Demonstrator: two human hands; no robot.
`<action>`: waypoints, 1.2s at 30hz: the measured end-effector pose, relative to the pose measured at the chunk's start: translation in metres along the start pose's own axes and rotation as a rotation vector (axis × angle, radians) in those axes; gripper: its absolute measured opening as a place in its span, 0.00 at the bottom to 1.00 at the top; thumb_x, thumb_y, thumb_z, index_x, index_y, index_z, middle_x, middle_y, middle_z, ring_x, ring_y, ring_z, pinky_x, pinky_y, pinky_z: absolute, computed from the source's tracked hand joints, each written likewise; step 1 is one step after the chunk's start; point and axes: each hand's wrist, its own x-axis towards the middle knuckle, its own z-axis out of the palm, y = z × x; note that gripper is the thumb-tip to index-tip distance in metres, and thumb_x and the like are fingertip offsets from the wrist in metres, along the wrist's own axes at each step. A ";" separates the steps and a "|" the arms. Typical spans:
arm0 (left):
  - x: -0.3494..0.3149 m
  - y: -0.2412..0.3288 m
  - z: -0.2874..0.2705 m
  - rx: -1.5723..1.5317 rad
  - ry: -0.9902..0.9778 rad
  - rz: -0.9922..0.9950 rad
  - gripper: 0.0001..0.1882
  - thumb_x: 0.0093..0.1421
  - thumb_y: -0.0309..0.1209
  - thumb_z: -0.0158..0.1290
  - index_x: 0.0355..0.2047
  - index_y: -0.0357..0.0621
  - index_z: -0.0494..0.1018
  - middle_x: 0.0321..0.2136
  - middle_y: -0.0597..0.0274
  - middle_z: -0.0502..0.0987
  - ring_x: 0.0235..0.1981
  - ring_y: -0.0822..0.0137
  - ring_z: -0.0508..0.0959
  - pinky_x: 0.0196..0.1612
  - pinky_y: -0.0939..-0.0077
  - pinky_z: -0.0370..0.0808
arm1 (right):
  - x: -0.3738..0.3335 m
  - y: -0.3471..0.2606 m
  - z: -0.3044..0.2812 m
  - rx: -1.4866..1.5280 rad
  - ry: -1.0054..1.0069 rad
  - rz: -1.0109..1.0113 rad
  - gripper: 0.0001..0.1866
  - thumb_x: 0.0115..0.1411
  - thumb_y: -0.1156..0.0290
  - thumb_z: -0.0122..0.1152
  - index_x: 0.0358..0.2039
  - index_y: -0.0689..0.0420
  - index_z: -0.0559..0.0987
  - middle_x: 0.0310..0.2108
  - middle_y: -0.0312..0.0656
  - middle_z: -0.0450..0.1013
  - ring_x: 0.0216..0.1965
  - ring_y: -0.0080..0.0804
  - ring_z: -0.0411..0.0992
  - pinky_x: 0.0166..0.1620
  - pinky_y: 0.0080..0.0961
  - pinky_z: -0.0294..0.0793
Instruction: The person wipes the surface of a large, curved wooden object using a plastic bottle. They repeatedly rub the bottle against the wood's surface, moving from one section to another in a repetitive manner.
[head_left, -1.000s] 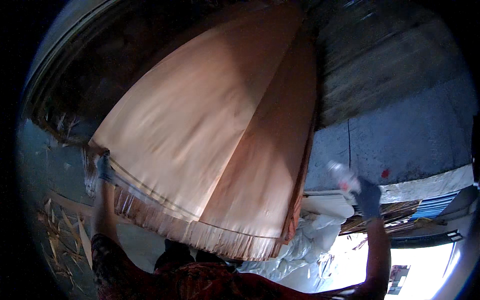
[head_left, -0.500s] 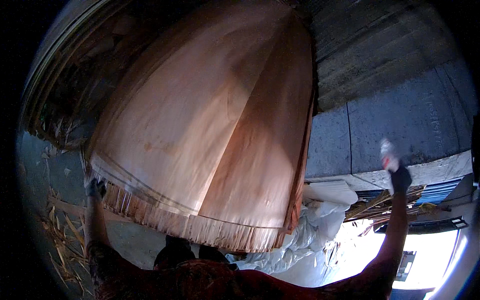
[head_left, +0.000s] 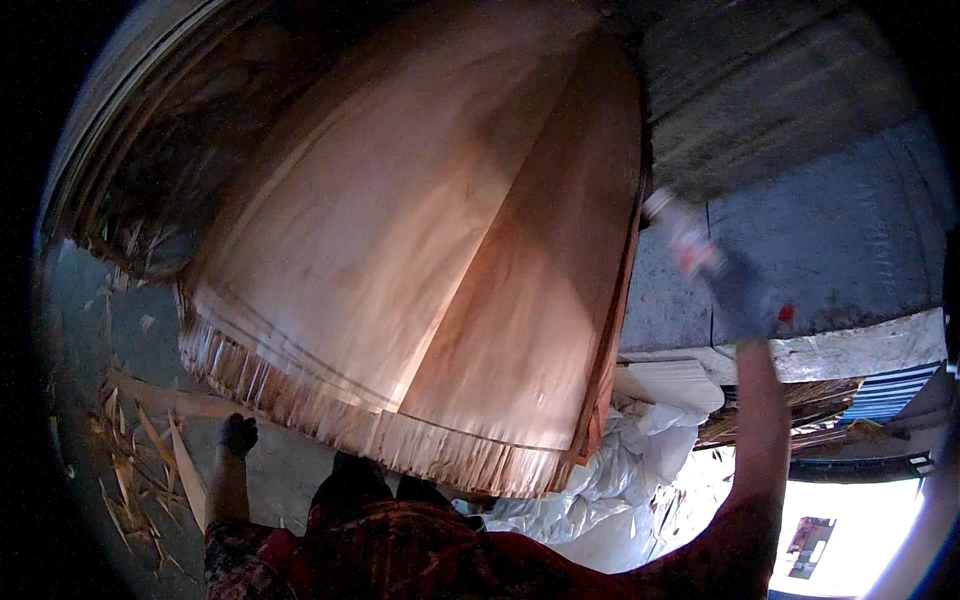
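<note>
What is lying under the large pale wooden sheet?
Along the near edge of the pale sheet, ragged layered edges, apparently more sheets, show beneath. Whatever lies farther in is covered and cannot be seen.

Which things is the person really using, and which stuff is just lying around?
Looks part of the job:
blurry bottle, in the right hand
stacked wood sheets, in front of the person

Looks just lying about:
wood scraps, on the floor
crumpled plastic sheeting, beside the stack
</note>
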 end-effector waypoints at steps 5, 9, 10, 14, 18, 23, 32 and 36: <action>0.012 -0.057 0.069 0.109 0.075 -0.142 0.07 0.55 0.37 0.45 0.31 0.49 0.66 0.20 0.54 0.72 0.11 0.64 0.64 0.12 0.71 0.61 | 0.025 0.052 -0.056 -0.079 0.094 0.047 0.16 0.47 0.56 0.58 0.32 0.54 0.75 0.28 0.45 0.74 0.30 0.41 0.73 0.32 0.32 0.70; 0.009 -0.011 -0.053 0.155 0.003 -0.092 0.08 0.55 0.36 0.43 0.29 0.45 0.64 0.18 0.52 0.72 0.10 0.62 0.65 0.11 0.69 0.60 | -0.024 -0.027 -0.020 -0.205 -0.092 -0.096 0.22 0.39 0.48 0.62 0.33 0.46 0.74 0.28 0.43 0.74 0.29 0.45 0.73 0.34 0.37 0.71; 0.008 -0.016 -0.063 0.191 0.067 -0.111 0.09 0.55 0.36 0.43 0.29 0.44 0.64 0.17 0.52 0.72 0.10 0.62 0.65 0.11 0.69 0.60 | -0.019 -0.034 -0.024 -0.224 -0.132 -0.056 0.21 0.40 0.50 0.62 0.33 0.47 0.73 0.28 0.43 0.73 0.30 0.45 0.72 0.35 0.36 0.71; 0.000 -0.060 -0.039 0.284 0.148 -0.269 0.07 0.55 0.34 0.43 0.28 0.43 0.63 0.17 0.51 0.71 0.10 0.62 0.65 0.10 0.69 0.59 | 0.047 0.030 -0.046 0.016 0.221 -0.053 0.20 0.45 0.56 0.60 0.37 0.53 0.73 0.30 0.45 0.73 0.31 0.43 0.72 0.35 0.30 0.71; -0.020 -0.083 0.042 1.462 -0.066 0.099 0.06 0.52 0.27 0.49 0.31 0.40 0.68 0.25 0.50 0.74 0.15 0.64 0.70 0.13 0.67 0.64 | 0.042 0.038 -0.034 0.212 0.160 0.246 0.21 0.47 0.54 0.60 0.38 0.54 0.74 0.32 0.44 0.74 0.34 0.41 0.72 0.38 0.30 0.70; -0.072 -0.107 0.126 1.371 -0.613 0.514 0.13 0.53 0.22 0.49 0.39 0.28 0.69 0.32 0.55 0.73 0.33 0.65 0.75 0.30 0.69 0.76 | -0.112 -0.115 0.053 0.155 -0.509 -0.109 0.23 0.43 0.51 0.61 0.37 0.51 0.73 0.32 0.40 0.74 0.31 0.41 0.73 0.37 0.38 0.68; -0.125 -0.206 0.276 1.966 -1.079 0.400 0.15 0.54 0.29 0.50 0.40 0.32 0.69 0.28 0.60 0.74 0.31 0.71 0.75 0.35 0.78 0.72 | -0.229 0.089 0.093 0.124 -0.077 0.499 0.15 0.50 0.60 0.58 0.33 0.57 0.74 0.31 0.44 0.72 0.32 0.36 0.71 0.36 0.29 0.70; -0.134 -0.269 0.325 1.797 -0.909 0.140 0.21 0.51 0.31 0.52 0.45 0.35 0.67 0.31 0.51 0.76 0.33 0.64 0.77 0.37 0.73 0.72 | -0.329 0.085 0.142 0.363 0.103 0.560 0.22 0.46 0.59 0.63 0.38 0.62 0.73 0.28 0.46 0.73 0.30 0.37 0.72 0.34 0.28 0.71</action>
